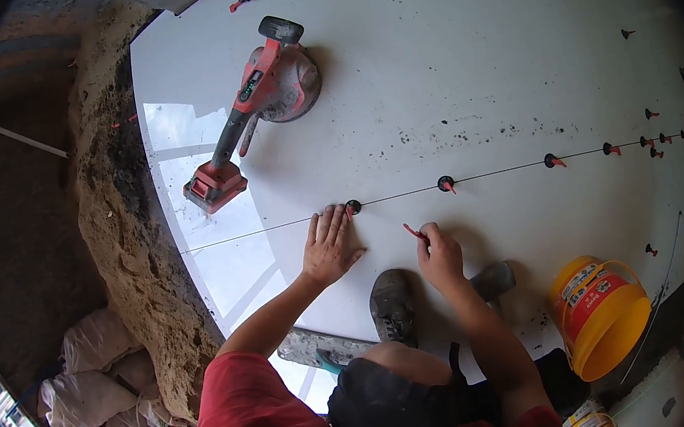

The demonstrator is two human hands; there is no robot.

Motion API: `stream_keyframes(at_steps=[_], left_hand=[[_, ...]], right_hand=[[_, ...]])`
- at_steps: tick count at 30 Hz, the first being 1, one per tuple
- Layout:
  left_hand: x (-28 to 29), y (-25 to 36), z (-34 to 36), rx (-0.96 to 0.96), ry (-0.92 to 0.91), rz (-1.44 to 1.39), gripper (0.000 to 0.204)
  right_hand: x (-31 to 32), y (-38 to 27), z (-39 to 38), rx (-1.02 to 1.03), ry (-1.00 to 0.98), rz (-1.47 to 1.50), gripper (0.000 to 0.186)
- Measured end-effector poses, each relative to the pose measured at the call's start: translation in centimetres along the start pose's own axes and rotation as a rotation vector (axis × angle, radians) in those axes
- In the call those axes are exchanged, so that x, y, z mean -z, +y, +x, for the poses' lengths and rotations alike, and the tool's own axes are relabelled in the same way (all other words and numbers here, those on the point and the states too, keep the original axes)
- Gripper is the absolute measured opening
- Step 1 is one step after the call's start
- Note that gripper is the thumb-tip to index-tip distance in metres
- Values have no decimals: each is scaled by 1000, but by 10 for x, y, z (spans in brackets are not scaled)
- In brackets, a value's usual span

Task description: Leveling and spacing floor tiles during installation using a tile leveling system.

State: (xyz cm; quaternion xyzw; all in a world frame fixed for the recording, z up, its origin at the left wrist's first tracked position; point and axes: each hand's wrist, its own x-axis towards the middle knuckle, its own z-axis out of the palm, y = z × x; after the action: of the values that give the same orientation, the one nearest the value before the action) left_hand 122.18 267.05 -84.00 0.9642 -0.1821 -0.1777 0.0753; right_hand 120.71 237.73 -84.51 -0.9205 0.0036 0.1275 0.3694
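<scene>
My left hand [329, 247] lies flat with its fingers stretched out on the glossy white floor tile [391, 54]. Its fingertips reach the thin dark joint between two tiles, right beside a black-and-red tile leveling clip [353, 207]. Off to the right, my right hand [440, 259] is closed around a slim red tool [412, 230], whose tip points up and left toward the joint. Another leveling clip [446, 184] stands in the joint a little farther right. How much of the red tool sits inside my fingers is hidden.
A red-and-black battery suction lifter [279, 85] stands on the far tile. Several more clips line the joint rightward. A yellow bucket [607, 317] lies tilted at the right. A sand bed [123, 206] and white sacks [83, 403] border the left. My shoe [392, 303] rests on the tile.
</scene>
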Motion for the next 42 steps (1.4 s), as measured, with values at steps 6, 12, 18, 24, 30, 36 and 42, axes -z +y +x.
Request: stream_keyframes(at_steps=[6,12,18,24,30,36,42], left_hand=[[-4,-20,-11,-87,54,25,96],[2,-41,-11,-88,118,-106,91],[86,-14,47,58,-70,-254,52],[72,-9,76,674,-530,-963,60],[81,-12,90,698,-688,-1110,59],[80,-22,88,648,-692,-1046,62],[80,-15,98,678,-722,-1062,56]], right_hand=[[15,-54,78,-240,-288,647,11],[-18,-90,135,53,-440,-8,19],[-24,-94,142,99,-502,-300,15],[-12,-101,143,-31,-511,-273,26],[-14,-78,135,80,-452,-246,35],[-13,-86,128,125,-403,-207,32],[-25,-95,152,266,-537,-419,26]])
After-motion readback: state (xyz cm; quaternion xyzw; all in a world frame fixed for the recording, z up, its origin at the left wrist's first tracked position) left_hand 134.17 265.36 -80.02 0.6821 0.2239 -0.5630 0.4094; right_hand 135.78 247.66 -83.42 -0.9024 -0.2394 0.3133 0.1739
